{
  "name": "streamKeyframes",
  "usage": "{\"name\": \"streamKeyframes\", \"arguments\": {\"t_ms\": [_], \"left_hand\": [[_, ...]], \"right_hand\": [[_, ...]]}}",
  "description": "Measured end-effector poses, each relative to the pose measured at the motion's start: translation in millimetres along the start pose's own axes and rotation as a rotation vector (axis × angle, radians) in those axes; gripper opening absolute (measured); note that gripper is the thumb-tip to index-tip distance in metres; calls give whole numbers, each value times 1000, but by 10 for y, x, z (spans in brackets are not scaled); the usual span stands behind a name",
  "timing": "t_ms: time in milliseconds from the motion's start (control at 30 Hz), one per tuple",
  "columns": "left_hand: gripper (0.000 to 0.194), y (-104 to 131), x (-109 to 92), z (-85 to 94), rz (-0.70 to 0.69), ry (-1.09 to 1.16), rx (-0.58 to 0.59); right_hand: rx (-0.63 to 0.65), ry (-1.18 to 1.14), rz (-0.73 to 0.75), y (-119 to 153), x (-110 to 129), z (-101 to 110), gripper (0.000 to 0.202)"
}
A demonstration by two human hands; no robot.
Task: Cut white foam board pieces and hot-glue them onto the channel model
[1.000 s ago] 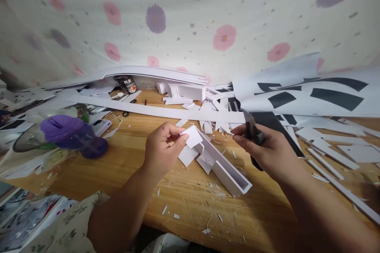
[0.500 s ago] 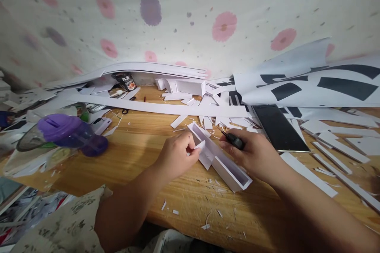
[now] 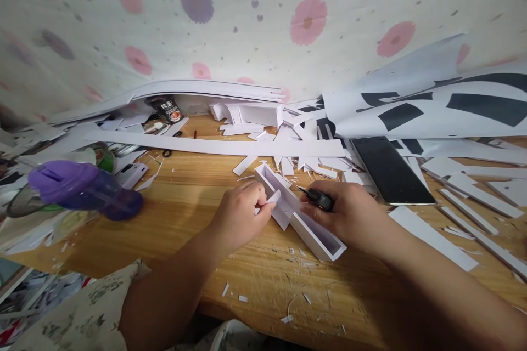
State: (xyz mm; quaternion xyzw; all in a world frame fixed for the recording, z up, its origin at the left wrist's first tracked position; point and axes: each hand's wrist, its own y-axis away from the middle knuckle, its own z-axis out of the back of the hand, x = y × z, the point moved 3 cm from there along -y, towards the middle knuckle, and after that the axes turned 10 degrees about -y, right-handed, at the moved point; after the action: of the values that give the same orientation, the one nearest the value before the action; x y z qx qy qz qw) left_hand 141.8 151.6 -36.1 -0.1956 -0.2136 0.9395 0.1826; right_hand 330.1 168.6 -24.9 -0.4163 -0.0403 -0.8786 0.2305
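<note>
A long, narrow white box (image 3: pixel 315 236), open on top, lies slantwise on the wooden table between my hands. My left hand (image 3: pixel 242 211) pinches a small white piece (image 3: pixel 274 197) at the box's left side, where part of the wall folds outward. In my right hand (image 3: pixel 343 208) is a black-handled tool (image 3: pixel 320 199), its thin tip pointing left over the box's far right edge. My right fingers rest close beside the box and partly hide that side. Whether the tip touches the box, I cannot tell.
A purple bottle (image 3: pixel 84 189) stands at the left. A long white strip (image 3: pixel 214 146) crosses behind the hands. At the right lie a dark tablet (image 3: pixel 391 170) and several white offcuts. Small scissors (image 3: pixel 168 152) and a black packet (image 3: pixel 167 109) are further back.
My right hand has brought the tool a little closer to the folded piece, its tip now over the box edge. The camera view has shifted slightly; my left hand keeps its pinch.
</note>
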Motion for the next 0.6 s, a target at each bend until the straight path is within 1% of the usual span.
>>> {"name": "streamKeyframes", "arguments": {"t_ms": [133,333,467,600], "left_hand": [[26,-17,-11,10,-20,4,3],[27,-29,-16,20,-6,15,8],[26,-25,-7,6,-7,-1,19],[26,-17,-4,-5,-20,-17,2]], "right_hand": [[-7,15,-12,-8,9,-3,20],[-24,22,23,-15,18,2,14],[-14,22,27,-20,3,1,13],[-7,31,19,-20,-4,7,15]]}}
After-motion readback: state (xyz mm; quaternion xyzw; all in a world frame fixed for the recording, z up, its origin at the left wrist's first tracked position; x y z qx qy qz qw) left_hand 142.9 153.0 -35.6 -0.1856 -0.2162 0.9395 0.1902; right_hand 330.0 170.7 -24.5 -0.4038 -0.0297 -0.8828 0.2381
